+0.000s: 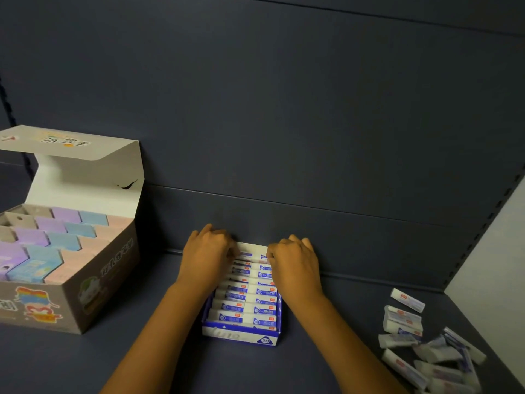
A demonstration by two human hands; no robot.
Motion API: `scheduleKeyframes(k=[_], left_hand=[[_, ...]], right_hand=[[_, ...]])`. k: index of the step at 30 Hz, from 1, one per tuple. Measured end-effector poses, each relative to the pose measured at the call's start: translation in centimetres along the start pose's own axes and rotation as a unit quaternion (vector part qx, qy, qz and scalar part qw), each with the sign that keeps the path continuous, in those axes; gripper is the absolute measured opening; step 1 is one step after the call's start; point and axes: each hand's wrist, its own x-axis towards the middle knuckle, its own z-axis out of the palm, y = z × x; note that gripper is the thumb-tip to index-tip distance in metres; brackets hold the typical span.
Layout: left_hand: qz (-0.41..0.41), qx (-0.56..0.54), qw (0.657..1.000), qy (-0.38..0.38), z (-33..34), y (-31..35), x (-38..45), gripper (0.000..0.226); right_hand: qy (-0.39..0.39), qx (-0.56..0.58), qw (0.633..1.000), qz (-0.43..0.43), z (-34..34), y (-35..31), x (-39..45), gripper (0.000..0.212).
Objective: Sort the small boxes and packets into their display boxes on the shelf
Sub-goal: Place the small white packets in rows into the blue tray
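Observation:
A small blue-and-white display box [240, 334] stands on the dark shelf, filled with two rows of white-and-blue packets [250, 304]. My left hand [206, 255] and my right hand [294, 263] are both at the far end of this box, fingers curled down over the rearmost packets. What the fingertips hold is hidden behind the knuckles. A loose pile of several similar packets [426, 348] lies on the shelf at the right.
A large open display box [93, 285] with its lid up stands at the left, packed with purple, blue and pink small boxes [56, 237]. The dark shelf back panel [312, 137] rises just behind my hands. A pale wall [500, 265] borders the right side.

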Motion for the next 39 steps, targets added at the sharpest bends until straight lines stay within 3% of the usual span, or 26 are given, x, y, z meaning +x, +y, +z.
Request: scheduleKeyframes(k=[17, 23, 26, 33, 39], left_hand=[[0.019, -0.004, 1.000, -0.009, -0.1, 0.0, -0.3, 0.016], [0.019, -0.049, 0.992, -0.112, -1.4, -0.4, -0.4, 0.031], [0.026, -0.054, 0.990, -0.129, -2.2, -0.4, -0.5, 0.029], [0.018, -0.052, 0.986, -0.155, -2.4, 0.0, -0.9, 0.016], [0.025, -0.018, 0.988, -0.148, -2.6, 0.4, -0.8, 0.019]], right_hand=[[0.033, 0.045, 0.998, -0.003, -0.1, 0.6, -0.4, 0.024], [-0.028, 0.153, 0.988, 0.001, -1.0, 1.1, -0.6, 0.028], [-0.077, 0.211, 0.974, -0.007, -2.0, 1.6, -0.9, 0.022], [-0.103, 0.166, 0.981, -0.015, -1.9, 0.7, -1.1, 0.017], [-0.098, 0.148, 0.984, -0.009, -1.7, 0.5, -1.1, 0.016]])
